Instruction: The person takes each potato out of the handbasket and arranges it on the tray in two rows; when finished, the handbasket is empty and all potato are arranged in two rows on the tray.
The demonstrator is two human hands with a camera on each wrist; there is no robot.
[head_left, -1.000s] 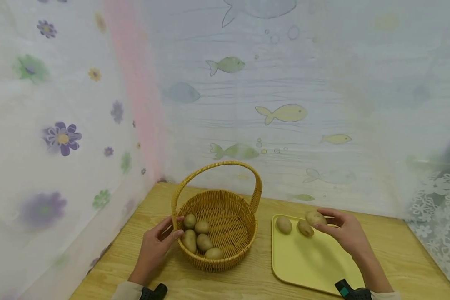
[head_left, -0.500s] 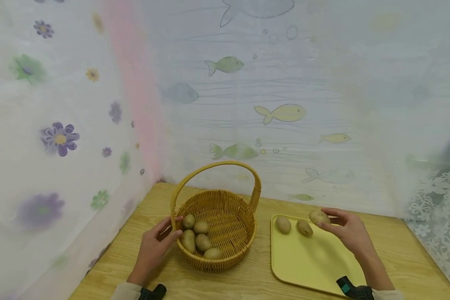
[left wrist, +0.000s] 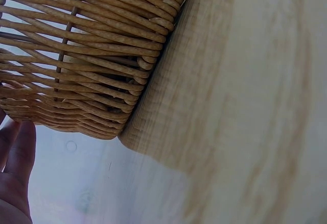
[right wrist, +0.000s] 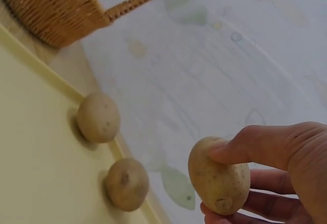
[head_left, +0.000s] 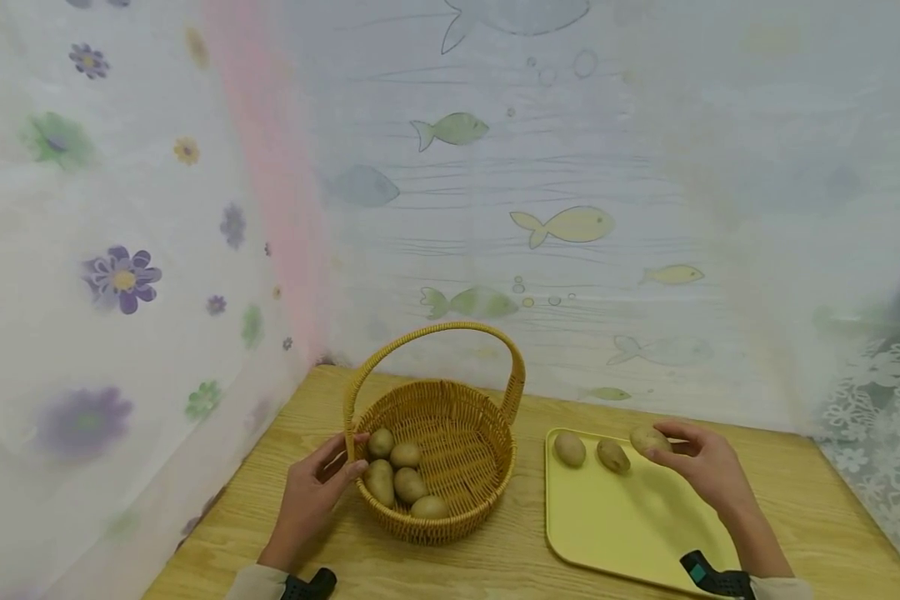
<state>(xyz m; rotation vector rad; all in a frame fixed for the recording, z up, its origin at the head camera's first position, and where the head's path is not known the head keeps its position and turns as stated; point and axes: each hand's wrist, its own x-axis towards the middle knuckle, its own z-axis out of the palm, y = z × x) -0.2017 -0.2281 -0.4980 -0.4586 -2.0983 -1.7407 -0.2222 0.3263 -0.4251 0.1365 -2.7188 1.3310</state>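
Grip of right hand (head_left: 708,468) is pinching a pale oval potato (head_left: 648,438) by a yellow rectangular tray (head_left: 600,521), left hand (head_left: 311,483) clasping a tan wicker basket (head_left: 438,528), transfer seemingly underway, next needing steady hold.

On my remote feed I list: basket (head_left: 446,408), woven wicker, ridged, faint sheen; tray (head_left: 607,517), smooth, plastic-looking; potatoes (right wrist: 209,180), matt, lightly pitted; table (head_left: 228,504), wood-grained; wall sheeting (head_left: 420,242), matt.
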